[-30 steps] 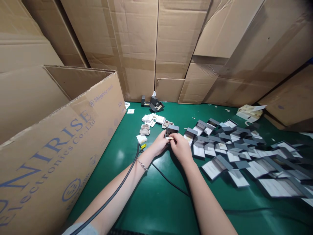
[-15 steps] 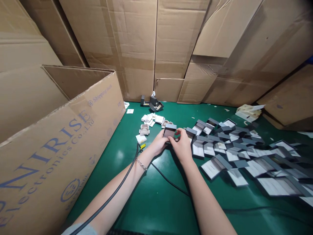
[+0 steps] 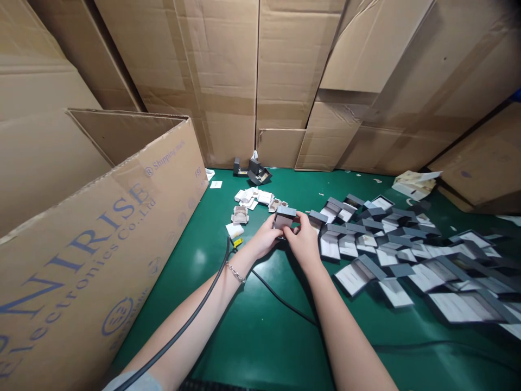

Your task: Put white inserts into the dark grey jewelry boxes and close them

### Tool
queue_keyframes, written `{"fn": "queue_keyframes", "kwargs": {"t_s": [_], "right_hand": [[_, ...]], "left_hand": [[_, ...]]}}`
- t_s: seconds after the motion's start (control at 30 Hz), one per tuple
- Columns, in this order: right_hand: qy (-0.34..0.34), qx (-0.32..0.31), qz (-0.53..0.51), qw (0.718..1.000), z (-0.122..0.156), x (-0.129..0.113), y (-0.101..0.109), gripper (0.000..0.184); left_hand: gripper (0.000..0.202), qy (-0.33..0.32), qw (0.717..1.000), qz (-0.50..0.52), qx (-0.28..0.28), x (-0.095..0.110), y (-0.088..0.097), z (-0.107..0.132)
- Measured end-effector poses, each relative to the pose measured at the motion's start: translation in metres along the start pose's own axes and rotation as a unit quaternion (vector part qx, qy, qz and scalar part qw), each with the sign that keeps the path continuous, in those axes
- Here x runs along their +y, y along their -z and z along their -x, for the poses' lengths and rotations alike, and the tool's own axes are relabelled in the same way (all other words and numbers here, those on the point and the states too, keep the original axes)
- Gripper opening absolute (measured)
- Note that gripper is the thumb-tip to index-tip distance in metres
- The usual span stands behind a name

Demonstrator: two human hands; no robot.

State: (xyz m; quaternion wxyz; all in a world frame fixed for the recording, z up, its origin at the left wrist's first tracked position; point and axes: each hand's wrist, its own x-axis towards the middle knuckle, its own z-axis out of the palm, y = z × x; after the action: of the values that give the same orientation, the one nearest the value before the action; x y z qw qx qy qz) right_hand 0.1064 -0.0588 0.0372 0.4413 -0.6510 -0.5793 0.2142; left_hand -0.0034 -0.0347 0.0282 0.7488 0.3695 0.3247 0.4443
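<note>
A small dark grey box (image 3: 285, 212) with its lid raised is held between both hands above the green table. My left hand (image 3: 266, 237) grips it from the left side, thumb along the near edge. Closed on its right side is my right hand (image 3: 303, 239), with the thumb at the front and fingers behind the lid. The box's inside is partly hidden by my thumbs. Just beyond and left of it lie white paper inserts (image 3: 240, 214) and folded white pieces (image 3: 265, 198).
Many open grey boxes (image 3: 358, 274) with white insides spread over the right. A large carton (image 3: 134, 228) stands at left. Dark boxes (image 3: 259, 172) sit at the back by cardboard walls (image 3: 222, 81). A black cable (image 3: 203, 298) crosses my left forearm; white scraps (image 3: 415, 185) lie back right.
The grey box has shifted very slightly right, its lid tilting a little. My right fingers have moved in closer around its right side. My left hand keeps its hold.
</note>
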Motion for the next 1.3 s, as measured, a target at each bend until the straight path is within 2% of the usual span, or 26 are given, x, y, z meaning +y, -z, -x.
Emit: {"fn": "queue_keyframes", "kwargs": {"t_s": [0.17,0.4,0.67,1.0,1.17,1.3], "right_hand": [[-0.018,0.007,-0.010,1.000,0.0014,-0.0019,0.0017,0.037],[-0.002,0.004,-0.018,1.000,0.0009,-0.0013,0.0024,0.028],[-0.024,-0.024,-0.119,0.992,-0.0026,-0.0010,0.0045,0.027],[-0.018,-0.014,-0.159,0.987,-0.0017,-0.0011,0.0022,0.018],[-0.029,0.000,-0.134,0.991,-0.0013,-0.0018,0.0023,0.017],[-0.047,0.005,-0.112,0.993,0.0007,-0.0050,0.0033,0.017]], "left_hand": [[0.060,0.000,0.999,-0.029,-0.018,-0.0025,0.0026,-0.0008],[0.059,-0.027,0.996,-0.071,-0.035,-0.0077,0.0077,-0.0034],[0.049,0.002,0.996,-0.058,-0.074,-0.0049,0.0083,-0.0006],[0.045,-0.003,0.997,-0.039,-0.074,-0.0080,0.0086,-0.0027],[0.033,0.005,0.998,-0.041,-0.053,-0.0077,0.0050,-0.0016],[0.032,-0.010,0.996,-0.080,-0.038,-0.0096,0.0046,-0.0023]]}}
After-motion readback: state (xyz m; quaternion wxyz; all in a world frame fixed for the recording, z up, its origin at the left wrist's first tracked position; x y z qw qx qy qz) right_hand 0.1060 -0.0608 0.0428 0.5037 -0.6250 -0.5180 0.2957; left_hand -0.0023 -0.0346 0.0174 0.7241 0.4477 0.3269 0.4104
